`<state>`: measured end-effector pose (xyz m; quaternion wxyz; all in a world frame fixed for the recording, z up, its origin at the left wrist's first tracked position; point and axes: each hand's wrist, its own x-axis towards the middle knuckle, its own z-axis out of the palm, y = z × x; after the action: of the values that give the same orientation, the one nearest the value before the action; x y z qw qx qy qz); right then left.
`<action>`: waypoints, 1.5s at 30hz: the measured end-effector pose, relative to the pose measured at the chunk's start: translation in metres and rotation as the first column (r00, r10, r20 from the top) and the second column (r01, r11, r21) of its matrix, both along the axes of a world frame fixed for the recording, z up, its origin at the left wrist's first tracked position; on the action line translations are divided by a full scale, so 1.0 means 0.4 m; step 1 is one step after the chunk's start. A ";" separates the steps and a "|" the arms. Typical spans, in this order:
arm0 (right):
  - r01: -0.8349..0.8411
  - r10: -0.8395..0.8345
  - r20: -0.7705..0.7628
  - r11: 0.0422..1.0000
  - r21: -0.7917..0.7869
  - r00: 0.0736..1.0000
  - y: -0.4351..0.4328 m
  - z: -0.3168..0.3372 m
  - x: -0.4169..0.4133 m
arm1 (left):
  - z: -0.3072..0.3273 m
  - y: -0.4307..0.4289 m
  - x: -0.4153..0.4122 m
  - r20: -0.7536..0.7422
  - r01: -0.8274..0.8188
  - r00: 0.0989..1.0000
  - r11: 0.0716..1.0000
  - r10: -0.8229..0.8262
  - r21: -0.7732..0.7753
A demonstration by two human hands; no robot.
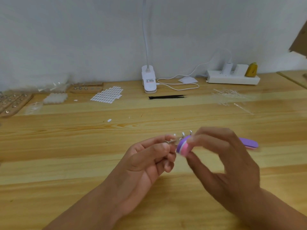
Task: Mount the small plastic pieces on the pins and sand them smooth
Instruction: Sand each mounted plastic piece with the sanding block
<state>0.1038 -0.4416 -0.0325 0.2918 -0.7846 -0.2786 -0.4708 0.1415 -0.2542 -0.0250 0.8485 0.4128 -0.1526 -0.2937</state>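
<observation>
— What is holding what on the left of the wooden table (66,146)?

— A wooden block (11,103) at the far left edge carries rows of small metal pins. A second block (86,89) behind it holds a few more. Clear plastic bags (54,85) lie between them, their contents too blurred to name. Just in front is a heap of translucent bits (55,97), and beside that a sheet of white oval pieces (107,96).

— And the hands?

— Both are raised over the near middle of the table, forearms coming in from the lower edge. The left hand (149,156) is palm up with its fingers curled in. The right hand (221,160) arches over from the right, its other fingers spread loosely.

— What are the fingers doing?

— The left thumb and fingers pinch a small cluster of pins (181,136), whose tips stick up just past the fingertips. Whether plastic sits on the tips is too blurred to tell. The right thumb and forefinger grip a purple-and-pink sanding block (183,146), pressed against the pins from the right.

— Anything past the right hand?

— A purple-and-pink end (249,143) shows by the table; I cannot tell whether it belongs to the same block.
</observation>
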 end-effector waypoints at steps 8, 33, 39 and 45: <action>0.047 -0.040 -0.088 0.997 0.069 0.995 -0.017 0.009 0.005 | 0.016 0.011 -0.007 0.221 -0.123 0.973 0.966 0.071 0.229; -0.003 0.015 -0.286 0.999 0.043 0.958 -0.038 -0.002 0.019 | 0.030 0.005 -0.039 0.757 -0.589 0.637 0.726 0.146 0.355; -0.059 0.052 -0.164 0.998 -0.037 0.985 -0.017 -0.006 -0.001 | 0.036 0.002 -0.046 0.707 -0.503 0.692 0.801 0.147 0.325; -0.016 0.017 -0.043 1.000 0.023 0.999 0.001 0.012 -0.011 | 0.031 -0.001 -0.025 0.273 -0.190 0.951 0.971 0.147 0.141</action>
<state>0.0995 -0.4413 -0.0276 0.3104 -0.7889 -0.2736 -0.4544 0.1314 -0.2547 -0.0126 0.8057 0.5286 -0.2021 -0.1748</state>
